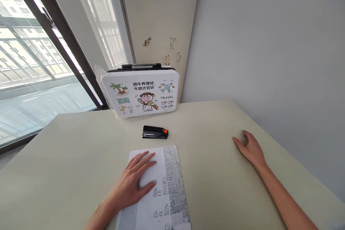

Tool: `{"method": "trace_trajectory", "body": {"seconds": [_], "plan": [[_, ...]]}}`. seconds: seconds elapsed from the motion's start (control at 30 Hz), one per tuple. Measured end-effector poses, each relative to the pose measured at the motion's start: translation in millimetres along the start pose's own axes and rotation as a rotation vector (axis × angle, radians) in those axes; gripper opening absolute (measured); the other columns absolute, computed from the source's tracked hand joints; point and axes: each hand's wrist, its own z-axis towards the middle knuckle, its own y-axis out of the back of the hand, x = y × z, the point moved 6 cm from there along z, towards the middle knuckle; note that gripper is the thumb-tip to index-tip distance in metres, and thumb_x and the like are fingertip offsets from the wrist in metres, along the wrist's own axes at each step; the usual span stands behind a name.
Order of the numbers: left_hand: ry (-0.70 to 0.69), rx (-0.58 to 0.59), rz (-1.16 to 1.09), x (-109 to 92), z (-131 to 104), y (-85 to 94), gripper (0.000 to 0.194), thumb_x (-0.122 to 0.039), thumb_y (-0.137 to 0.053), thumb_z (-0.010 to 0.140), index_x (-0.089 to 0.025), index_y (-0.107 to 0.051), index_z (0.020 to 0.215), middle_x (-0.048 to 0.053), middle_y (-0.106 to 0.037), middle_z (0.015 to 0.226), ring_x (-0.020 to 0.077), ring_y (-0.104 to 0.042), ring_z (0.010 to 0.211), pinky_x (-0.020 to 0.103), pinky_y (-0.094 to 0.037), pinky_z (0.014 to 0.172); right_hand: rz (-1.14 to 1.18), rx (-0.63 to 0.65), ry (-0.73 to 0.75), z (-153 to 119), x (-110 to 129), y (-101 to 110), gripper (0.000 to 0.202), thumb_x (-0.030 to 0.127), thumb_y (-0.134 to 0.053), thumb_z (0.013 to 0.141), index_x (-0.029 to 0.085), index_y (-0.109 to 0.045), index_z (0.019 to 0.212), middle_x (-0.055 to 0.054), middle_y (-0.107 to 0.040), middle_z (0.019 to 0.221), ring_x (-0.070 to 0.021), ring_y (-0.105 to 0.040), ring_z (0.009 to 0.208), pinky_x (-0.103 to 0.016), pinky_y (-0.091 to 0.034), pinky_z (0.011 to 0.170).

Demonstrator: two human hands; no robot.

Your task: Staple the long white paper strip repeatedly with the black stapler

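My left hand [136, 179] lies flat with fingers spread on a stack of printed paper [161, 176], which has small text and a grey patterned strip along its right side. The lower end of the paper runs out of view. Just beyond its top edge, a black stapler [155, 132] with an orange button lies on the table, touched by neither hand. Far to the right, my right hand [253, 150] rests by the table's right edge, thumb and fingers apart and nothing in it.
A white cartoon-printed case [142, 93] with a black handle, partly in clear plastic wrap, stands at the back of the pale table [210, 158]. Behind it is a cabinet [161, 14] with peeled patches. A grey wall [264, 43] borders the right side, a window [32, 54] the left.
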Motion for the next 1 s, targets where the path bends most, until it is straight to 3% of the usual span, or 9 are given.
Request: {"method": "trace_trajectory", "body": {"seconds": [0.17,0.37,0.53,0.67,0.87,1.0], "plan": [[-0.013,0.004,-0.016,-1.8,2.4,1.2,0.05,-0.04,-0.065,0.098,-0.032,-0.055,0.146,0.004,-0.047,0.163,0.0351,-0.041,0.151,0.057,-0.044,0.119,0.217,0.092,0.17,-11.8,77.9,-49.4,0.061,0.055,-0.043,0.098,0.013,-0.06,0.139,-0.02,-0.057,0.151,-0.0345,-0.047,0.146,-0.056,-0.035,0.123],[-0.029,-0.002,-0.039,-4.6,4.8,4.5,0.05,-0.04,-0.067,0.097,-0.032,-0.058,0.145,0.005,-0.051,0.16,0.035,-0.045,0.148,0.054,-0.046,0.117,0.471,0.244,0.354,-50.7,198.5,-105.3,0.042,0.032,-0.038,0.105,0.018,-0.064,0.135,-0.013,-0.061,0.148,-0.0258,-0.049,0.146,-0.051,-0.039,0.123],[-0.02,0.005,-0.047,-4.4,2.7,3.4,0.05,-0.037,-0.068,0.095,-0.032,-0.058,0.144,0.005,-0.049,0.161,0.0345,-0.044,0.149,0.054,-0.045,0.117,0.662,0.342,0.388,-68.2,270.2,-123.4,0.035,0.028,-0.041,0.105,0.023,-0.068,0.127,-0.01,-0.068,0.138,-0.0251,-0.054,0.141,-0.05,-0.044,0.118],[-0.015,0.012,-0.051,-4.0,0.5,1.4,0.051,-0.035,-0.069,0.095,-0.031,-0.057,0.144,0.005,-0.048,0.162,0.0341,-0.043,0.15,0.054,-0.044,0.118,0.786,0.381,0.317,-75.0,282.9,-119.8,0.041,0.036,-0.032,0.109,0.025,-0.065,0.13,-0.008,-0.069,0.137,-0.0231,-0.062,0.132,-0.047,-0.048,0.114],[-0.006,0.001,-0.073,-3.0,-0.3,1.8,0.052,-0.035,-0.07,0.093,-0.032,-0.058,0.144,0.006,-0.05,0.161,0.0347,-0.043,0.149,0.055,-0.044,0.118,0.902,0.379,0.221,-83.0,269.4,-115.9,0.049,0.042,-0.022,0.111,0.027,-0.054,0.145,-0.009,-0.062,0.149,-0.0231,-0.055,0.142,-0.048,-0.052,0.11],[-0.007,0.0,-0.077,-2.6,-0.1,1.9,0.05,-0.037,-0.069,0.095,-0.032,-0.058,0.144,0.005,-0.05,0.16,0.0342,-0.044,0.149,0.054,-0.045,0.118,0.897,0.354,0.222,-80.0,267.3,-109.6,0.044,0.042,-0.028,0.11,0.028,-0.053,0.144,-0.01,-0.063,0.146,-0.0234,-0.056,0.14,-0.048,-0.052,0.109]]}}
